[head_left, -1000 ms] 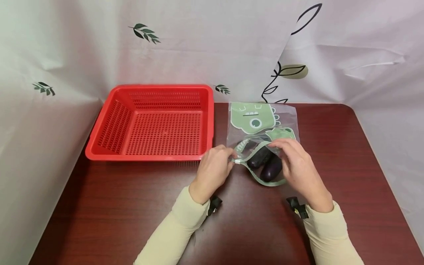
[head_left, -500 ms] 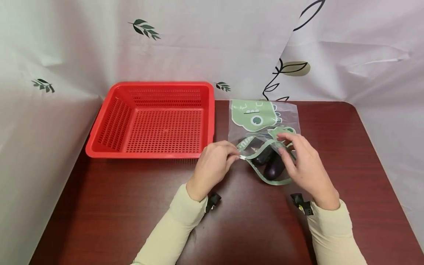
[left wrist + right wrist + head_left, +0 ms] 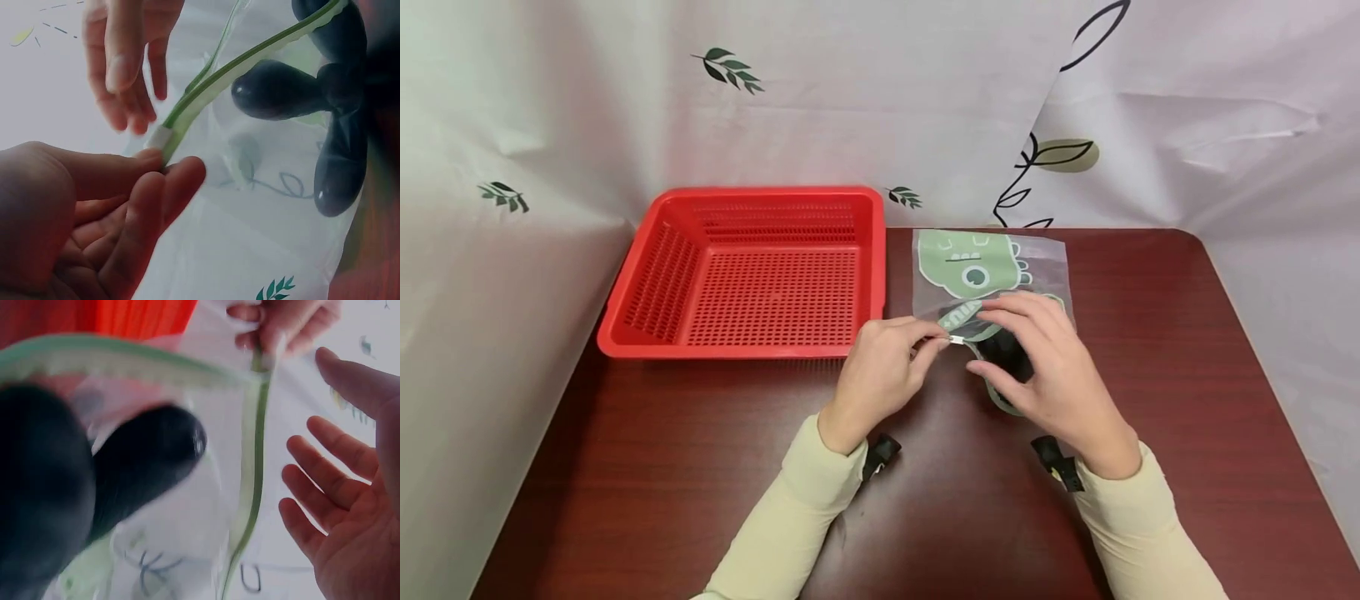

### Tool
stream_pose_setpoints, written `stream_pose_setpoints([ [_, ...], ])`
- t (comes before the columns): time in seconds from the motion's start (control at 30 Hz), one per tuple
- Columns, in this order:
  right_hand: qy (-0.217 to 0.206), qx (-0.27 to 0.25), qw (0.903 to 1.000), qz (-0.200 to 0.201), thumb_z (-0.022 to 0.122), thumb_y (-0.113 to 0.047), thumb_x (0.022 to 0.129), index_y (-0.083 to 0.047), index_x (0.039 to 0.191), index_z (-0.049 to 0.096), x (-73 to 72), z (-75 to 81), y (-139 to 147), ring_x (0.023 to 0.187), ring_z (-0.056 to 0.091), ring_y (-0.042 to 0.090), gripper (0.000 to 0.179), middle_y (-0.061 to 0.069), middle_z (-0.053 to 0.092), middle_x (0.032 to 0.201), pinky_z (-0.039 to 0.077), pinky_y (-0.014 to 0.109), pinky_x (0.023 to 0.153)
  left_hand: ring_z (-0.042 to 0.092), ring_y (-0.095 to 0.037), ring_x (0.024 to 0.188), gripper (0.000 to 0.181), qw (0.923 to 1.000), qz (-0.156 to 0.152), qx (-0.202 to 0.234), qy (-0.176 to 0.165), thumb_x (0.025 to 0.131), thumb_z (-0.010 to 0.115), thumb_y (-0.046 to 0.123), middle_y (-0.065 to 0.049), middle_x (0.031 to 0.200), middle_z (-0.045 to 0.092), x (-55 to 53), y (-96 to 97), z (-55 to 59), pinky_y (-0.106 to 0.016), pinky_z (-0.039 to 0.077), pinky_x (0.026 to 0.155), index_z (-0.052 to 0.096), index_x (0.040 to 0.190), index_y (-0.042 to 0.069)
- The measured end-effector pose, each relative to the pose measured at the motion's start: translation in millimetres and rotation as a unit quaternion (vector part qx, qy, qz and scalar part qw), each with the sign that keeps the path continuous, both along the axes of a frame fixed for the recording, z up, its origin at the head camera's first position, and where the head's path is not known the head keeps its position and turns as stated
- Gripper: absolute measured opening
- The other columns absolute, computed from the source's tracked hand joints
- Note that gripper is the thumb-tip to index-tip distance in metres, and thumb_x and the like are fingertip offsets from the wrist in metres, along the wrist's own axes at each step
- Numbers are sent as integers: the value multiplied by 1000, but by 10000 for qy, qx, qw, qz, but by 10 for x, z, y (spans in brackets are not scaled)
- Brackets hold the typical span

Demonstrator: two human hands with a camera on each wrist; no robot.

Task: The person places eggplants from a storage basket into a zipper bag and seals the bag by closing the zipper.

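A clear zip bag with a green cartoon print and a green zip strip lies on the table, its mouth gaping toward me. Inside are several dark purple eggplants, partly covered by the right hand in the head view. My left hand pinches the bag's left corner between thumb and fingertips, right at the white zip slider. Over the mouth hovers my right hand, fingers spread and thumb apart. In the right wrist view that palm holds nothing and faces the zip strip.
To the left of the bag stands a red plastic basket with slotted walls, close to my left hand. White leaf-printed sheeting rises behind the dark wooden table and along both sides.
My right hand has let go of the bag's mouth and moved left toward the left hand. The left hand, with the pinched corner, has shifted slightly right and away from me.
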State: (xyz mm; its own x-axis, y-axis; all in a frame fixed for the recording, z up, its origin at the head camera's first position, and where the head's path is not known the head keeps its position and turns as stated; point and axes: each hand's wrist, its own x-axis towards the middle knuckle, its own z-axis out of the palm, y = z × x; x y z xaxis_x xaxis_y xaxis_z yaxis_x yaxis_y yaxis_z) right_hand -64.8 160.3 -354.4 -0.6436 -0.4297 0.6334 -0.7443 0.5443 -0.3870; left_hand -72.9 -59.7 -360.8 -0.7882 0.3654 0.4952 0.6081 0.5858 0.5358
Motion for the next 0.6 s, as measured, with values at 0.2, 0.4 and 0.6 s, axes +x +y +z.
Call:
stream_pose_setpoints([
  [0.2,133,242,9996,6,86,-15,79,2,118,67,-45,46,-217,113,61,33,47,14,69,114,37,46,110,63,-7,66,6,9981,-90,475,386,90,75,9,-2,86,75,3,1,28,-19,50,62,79,92,5],
  [0.4,281,96,9993,-204,87,-6,75,-1,103,74,-91,50,-273,96,67,31,31,10,73,95,46,42,101,62,-6,64,7,9948,-160,848,542,91,74,10,-3,84,74,0,-3,39,-21,51,60,78,92,3],
  [0.6,348,-25,9993,-158,85,-6,77,-4,99,78,-109,73,-253,88,69,27,23,7,75,90,52,40,88,64,-6,67,8,9925,-236,1024,619,91,74,10,-3,84,75,-5,-12,35,-23,53,61,78,93,3],
])
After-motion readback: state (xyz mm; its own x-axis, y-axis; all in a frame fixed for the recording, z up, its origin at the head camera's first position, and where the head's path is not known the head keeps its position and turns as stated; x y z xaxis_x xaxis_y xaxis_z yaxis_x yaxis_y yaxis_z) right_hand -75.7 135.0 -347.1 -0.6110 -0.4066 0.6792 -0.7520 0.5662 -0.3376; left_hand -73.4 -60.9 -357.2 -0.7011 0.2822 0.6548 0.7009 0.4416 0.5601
